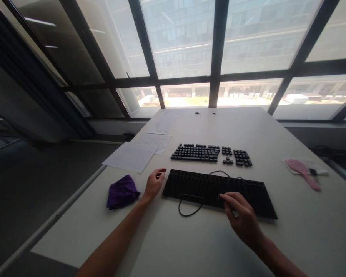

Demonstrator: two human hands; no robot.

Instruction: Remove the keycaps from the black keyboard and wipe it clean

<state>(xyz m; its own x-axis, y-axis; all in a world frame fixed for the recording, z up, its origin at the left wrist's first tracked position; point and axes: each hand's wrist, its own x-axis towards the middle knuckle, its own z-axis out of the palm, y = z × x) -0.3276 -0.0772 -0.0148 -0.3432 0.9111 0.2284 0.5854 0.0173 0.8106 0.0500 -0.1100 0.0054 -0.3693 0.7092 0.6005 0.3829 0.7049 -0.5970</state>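
Observation:
A long black keyboard base (196, 184) lies slightly slanted on the white table, its key area too dark to make out in detail. Beside its left end rests my left hand (155, 182), fingers bent and a gap showing between thumb and fingers. Over the base's front right part, my right hand (240, 213) pinches thumb and forefinger together; a tiny dark thing seems to be at the fingertips, too small to name. Behind the base, loose black keycaps (194, 153) are laid out in keyboard order. A thin black loop (190, 214) sticks out from the front edge.
A crumpled purple cloth (122, 192) lies left of my left forearm. Written paper sheets (131, 156) spread along the table's left edge. On the right, a pink hairbrush (302, 173) lies on a clear plastic wrapper. Large windows stand beyond the white table (227, 127).

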